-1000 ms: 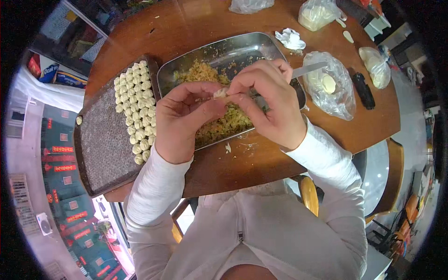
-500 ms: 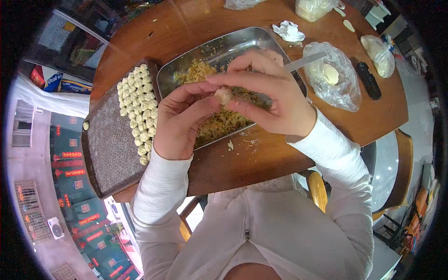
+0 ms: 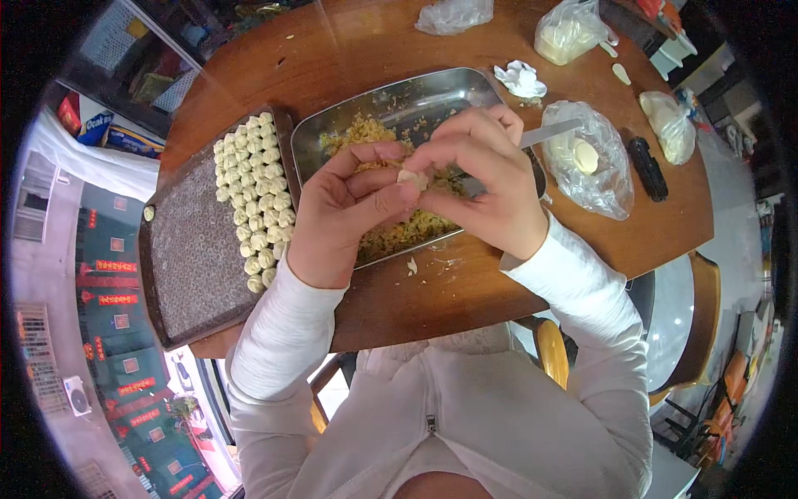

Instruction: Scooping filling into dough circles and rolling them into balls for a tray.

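Note:
Above the filling, both hands pinch a small, pale dumpling (image 3: 412, 178) between their fingertips. My left hand (image 3: 337, 212) closes its thumb and fingers on its left side. From the right, my right hand (image 3: 495, 170) grips its edge with thumb and forefinger, partly covering it. Below lies a rectangular metal pan (image 3: 374, 88) with crumbly yellow-green filling (image 3: 363, 133). A flat metal utensil (image 3: 551, 131) passes behind my right hand, its far end sticking out over the pan's rim; whether that hand touches it I cannot tell.
Left of the pan, a dark tray (image 3: 191, 258) holds rows of small pleated dumplings (image 3: 253, 187). Right of it are a plastic bag with a dough piece (image 3: 585, 156), a black object (image 3: 647, 169), a crumpled white tissue (image 3: 521, 79) and filled bags (image 3: 569, 33). Dough scraps (image 3: 411, 266) lie near the table edge.
My fingers have shifted around the dumpling, and my right fingertips have drawn in closer over it. The whole view has moved slightly; the pan and tray look otherwise the same.

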A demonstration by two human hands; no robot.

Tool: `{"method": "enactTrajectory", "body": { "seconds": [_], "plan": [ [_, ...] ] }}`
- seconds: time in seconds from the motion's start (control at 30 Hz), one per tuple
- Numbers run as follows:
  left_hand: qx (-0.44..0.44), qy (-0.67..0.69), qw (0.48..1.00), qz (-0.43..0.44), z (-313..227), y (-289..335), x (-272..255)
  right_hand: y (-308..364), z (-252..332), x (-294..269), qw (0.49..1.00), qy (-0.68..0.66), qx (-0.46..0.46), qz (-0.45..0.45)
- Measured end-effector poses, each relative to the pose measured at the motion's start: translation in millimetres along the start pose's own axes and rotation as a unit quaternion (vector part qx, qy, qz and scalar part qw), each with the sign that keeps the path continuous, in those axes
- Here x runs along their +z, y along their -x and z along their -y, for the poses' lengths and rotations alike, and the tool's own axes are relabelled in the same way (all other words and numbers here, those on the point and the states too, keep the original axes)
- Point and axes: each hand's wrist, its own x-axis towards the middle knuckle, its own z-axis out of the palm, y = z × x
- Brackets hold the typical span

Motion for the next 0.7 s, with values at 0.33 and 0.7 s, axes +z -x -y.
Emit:
{"method": "enactTrajectory", "body": {
  "seconds": [0.33,0.7],
  "plan": [
    [0.018,0.005,1.0,0.017,2.7,0.0,-3.2,-2.7,-3.6,1.1,0.999,-0.02,-0.039,0.013],
    [0.04,-0.009,0.999,0.033,2.8,-0.5,-5.2,-4.1,-0.8,-3.3,0.998,-0.026,-0.052,0.035]
  ]
}}
